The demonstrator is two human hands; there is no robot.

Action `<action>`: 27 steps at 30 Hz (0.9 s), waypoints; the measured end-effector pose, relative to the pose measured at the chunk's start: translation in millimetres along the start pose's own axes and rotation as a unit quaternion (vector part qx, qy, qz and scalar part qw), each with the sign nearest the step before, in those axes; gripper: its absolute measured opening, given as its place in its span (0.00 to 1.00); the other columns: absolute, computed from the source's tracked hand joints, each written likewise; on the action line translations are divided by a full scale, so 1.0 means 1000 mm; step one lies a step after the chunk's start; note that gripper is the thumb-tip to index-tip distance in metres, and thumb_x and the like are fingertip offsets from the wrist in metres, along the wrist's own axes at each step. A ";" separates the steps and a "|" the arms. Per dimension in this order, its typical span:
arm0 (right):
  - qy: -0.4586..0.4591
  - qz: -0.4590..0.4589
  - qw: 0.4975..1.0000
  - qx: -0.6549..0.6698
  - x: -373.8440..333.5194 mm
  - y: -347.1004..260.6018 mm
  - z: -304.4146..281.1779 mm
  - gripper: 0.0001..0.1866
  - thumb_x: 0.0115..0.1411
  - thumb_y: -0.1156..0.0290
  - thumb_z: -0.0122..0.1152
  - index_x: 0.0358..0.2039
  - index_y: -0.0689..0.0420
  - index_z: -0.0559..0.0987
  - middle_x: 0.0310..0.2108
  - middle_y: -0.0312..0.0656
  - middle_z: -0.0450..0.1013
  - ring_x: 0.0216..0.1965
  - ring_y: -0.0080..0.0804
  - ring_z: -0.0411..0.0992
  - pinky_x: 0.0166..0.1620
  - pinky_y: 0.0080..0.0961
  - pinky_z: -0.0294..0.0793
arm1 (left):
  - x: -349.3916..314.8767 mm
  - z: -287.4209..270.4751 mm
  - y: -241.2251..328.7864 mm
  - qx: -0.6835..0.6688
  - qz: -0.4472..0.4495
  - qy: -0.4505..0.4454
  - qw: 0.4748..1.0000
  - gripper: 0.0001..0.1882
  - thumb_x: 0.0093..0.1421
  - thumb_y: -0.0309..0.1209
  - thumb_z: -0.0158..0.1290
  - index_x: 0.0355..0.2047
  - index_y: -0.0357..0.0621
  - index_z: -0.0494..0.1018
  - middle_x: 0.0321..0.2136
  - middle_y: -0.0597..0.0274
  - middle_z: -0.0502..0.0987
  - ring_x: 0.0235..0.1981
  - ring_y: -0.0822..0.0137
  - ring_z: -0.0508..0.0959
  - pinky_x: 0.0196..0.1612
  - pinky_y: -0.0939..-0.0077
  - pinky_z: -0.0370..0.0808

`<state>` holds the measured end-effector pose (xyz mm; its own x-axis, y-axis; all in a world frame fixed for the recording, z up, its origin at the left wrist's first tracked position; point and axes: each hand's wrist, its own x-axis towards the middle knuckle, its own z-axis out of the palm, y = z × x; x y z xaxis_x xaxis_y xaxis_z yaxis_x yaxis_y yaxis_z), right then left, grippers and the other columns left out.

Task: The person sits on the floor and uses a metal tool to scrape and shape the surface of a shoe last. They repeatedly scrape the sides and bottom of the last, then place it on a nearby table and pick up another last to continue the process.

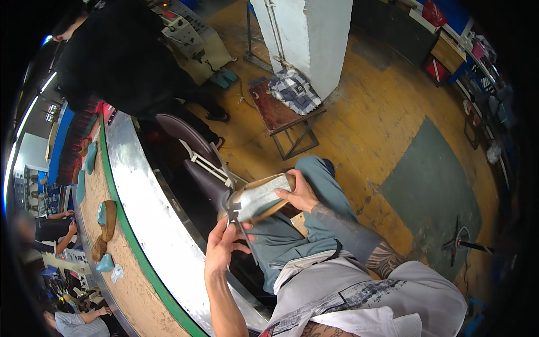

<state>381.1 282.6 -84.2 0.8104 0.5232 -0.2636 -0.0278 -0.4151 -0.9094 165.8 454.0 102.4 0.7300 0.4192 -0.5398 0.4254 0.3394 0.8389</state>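
Observation:
Over my lap I hold a brown shoe upper on a teal last [264, 194], its pale grey underside turned up. My right hand [300, 194] is closed around one end, with the thumb pressed on the underside. At the other end, my left hand [223, 244] is closed on a thin dark metal tool [236, 214], whose long shaft slants down past my fingers. The tool's tip meets the end of the shoe; its exact kind is hard to make out.
On the left, a conveyor with a tan belt [126, 247] carries brown shoes [108, 221] and teal lasts [105, 263], beside a shiny metal ledge [151, 196]. A dark chair [185, 132] stands ahead. Beyond are a person in black [112, 62], a stool [275, 112] with a checked cloth, and a pillar [328, 45].

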 end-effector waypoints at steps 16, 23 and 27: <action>-0.291 -0.066 0.900 -0.319 0.060 -0.079 -0.011 0.52 0.43 0.46 0.86 0.66 0.57 0.77 0.62 0.55 0.81 0.62 0.54 0.80 0.62 0.50 0.79 | 0.141 0.016 0.025 0.478 -0.043 -0.121 0.869 0.28 0.76 0.32 0.48 0.73 0.36 0.65 0.47 0.38 0.84 0.39 0.45 0.88 0.44 0.50 0.89; -0.163 -0.221 0.908 -0.316 0.021 -0.060 -0.004 0.38 0.59 0.54 0.77 0.66 0.58 0.78 0.60 0.50 0.78 0.63 0.53 0.75 0.61 0.56 0.73 | 0.078 0.043 -0.019 0.633 0.087 0.037 0.768 0.24 0.76 0.31 0.46 0.67 0.28 0.69 0.39 0.26 0.85 0.45 0.28 0.85 0.50 0.36 0.81; -0.125 -0.267 0.895 -0.334 0.011 -0.044 0.004 0.37 0.63 0.55 0.74 0.69 0.59 0.76 0.63 0.49 0.74 0.66 0.50 0.69 0.65 0.53 0.69 | 0.069 0.050 0.023 0.632 0.086 -0.012 0.770 0.20 0.77 0.32 0.46 0.63 0.34 0.71 0.40 0.27 0.85 0.46 0.32 0.86 0.47 0.38 0.82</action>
<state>389.0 309.9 -48.4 0.4447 0.8956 0.0123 0.7485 -0.3640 -0.5543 252.6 449.0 87.7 0.8370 0.3455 -0.4244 0.4910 -0.8166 0.3035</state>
